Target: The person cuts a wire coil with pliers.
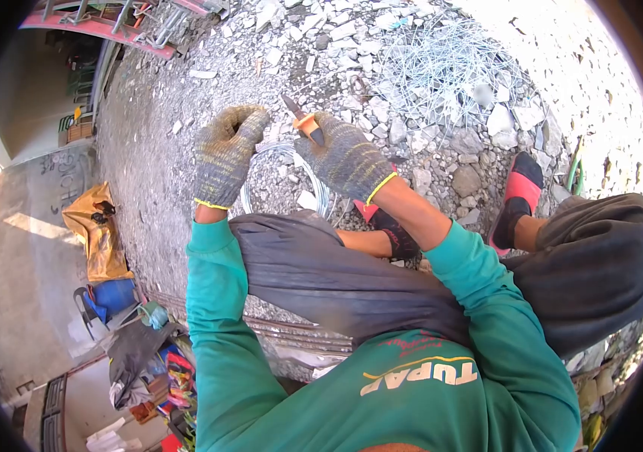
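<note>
My left hand (pixel 229 151), in a grey knitted glove with yellow trim, is closed with thumb and fingertips together. Whatever may be between those fingers is too small to make out. Beside it, my right hand (pixel 342 157) wears a matching glove and grips an orange-and-black handled tool (pixel 305 123) with a dark, pointed tip. The tip points up and left, apart from the left glove. A loose coil of thin silvery wire (pixel 321 188) lies on the gravel below and between my hands, partly hidden by the right glove and my trouser leg.
A tangled heap of thin wire pieces (pixel 450 71) lies on the rubble at upper right. Broken stones (pixel 466 181) surround my sandalled feet. A red metal frame (pixel 133 41) stands at upper left; a yellow-brown sheet (pixel 94 233) and blue container (pixel 114 296) are left.
</note>
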Tool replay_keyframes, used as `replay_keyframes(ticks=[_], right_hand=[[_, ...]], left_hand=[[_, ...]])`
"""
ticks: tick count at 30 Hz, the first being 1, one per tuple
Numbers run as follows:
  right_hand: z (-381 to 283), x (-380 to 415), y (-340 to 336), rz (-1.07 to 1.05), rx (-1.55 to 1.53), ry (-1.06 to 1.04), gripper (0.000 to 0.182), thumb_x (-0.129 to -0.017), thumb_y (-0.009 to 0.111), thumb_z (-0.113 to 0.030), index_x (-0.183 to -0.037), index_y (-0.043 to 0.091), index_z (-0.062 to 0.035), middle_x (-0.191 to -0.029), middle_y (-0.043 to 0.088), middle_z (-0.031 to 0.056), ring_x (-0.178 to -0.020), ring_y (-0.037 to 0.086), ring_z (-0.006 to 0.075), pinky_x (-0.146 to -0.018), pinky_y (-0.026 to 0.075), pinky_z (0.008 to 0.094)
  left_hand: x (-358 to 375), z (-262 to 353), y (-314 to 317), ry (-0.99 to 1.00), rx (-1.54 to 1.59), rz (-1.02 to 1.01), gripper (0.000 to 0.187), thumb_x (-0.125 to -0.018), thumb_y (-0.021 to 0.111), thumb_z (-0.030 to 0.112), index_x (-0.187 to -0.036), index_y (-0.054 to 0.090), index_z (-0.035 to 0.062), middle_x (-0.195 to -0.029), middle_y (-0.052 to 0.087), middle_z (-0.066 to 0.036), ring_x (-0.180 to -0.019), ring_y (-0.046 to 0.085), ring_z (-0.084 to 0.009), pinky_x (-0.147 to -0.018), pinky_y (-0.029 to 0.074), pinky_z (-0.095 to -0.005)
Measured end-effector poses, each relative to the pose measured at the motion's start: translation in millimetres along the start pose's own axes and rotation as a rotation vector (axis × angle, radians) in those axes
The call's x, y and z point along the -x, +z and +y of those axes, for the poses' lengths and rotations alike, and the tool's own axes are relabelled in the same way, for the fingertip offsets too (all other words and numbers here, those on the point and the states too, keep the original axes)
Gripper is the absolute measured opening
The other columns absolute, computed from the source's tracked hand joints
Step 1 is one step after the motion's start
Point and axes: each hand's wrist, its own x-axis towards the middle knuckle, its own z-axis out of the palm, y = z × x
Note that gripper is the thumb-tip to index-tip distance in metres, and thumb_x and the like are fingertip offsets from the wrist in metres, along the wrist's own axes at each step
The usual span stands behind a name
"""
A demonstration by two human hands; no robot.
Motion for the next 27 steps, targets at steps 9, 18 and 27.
replay_keyframes(ticks=[9,18,27], right_hand=[[-33.9,4.9,-43.5,-0.415,-1.198,0.364,0.026,-0.093,0.064,-0.024,-0.111,0.058,-0.0048,-0.081,0.064,0.0054,-0.07,0.062,0.0213,-0.06,0.049,0.0402],[20.4,-15.0,-45.8,-0.446,-1.429,0.392,0.029,-0.093,0.062,-0.017,-0.116,0.056,-0.0005,-0.091,0.065,0.0075,-0.078,0.068,0.0235,-0.064,0.057,0.0397],[22.1,0.0,20.6,-0.174,0.157,0.133,0.033,-0.083,0.065,-0.021,-0.111,0.06,-0.0044,-0.085,0.067,0.0232,-0.083,0.067,0.039,-0.071,0.052,0.0476]], left_hand=[[-3.6,-54.1,-38.6,0.049,0.251,-0.044,0.02,-0.095,0.064,0.016,-0.106,0.068,-0.0001,-0.079,0.063,-0.002,-0.07,0.055,-0.0099,-0.066,0.045,-0.0253],[-3.5,-59.8,-45.8,0.001,0.32,-0.024,0.027,-0.094,0.066,0.025,-0.107,0.068,0.0014,-0.082,0.063,-0.001,-0.071,0.054,-0.0081,-0.066,0.045,-0.0243],[-8.8,-52.2,-21.8,0.094,-0.145,0.041,0.025,-0.093,0.068,0.022,-0.109,0.069,0.0028,-0.083,0.063,0.0,-0.071,0.054,-0.0072,-0.065,0.046,-0.0232]])
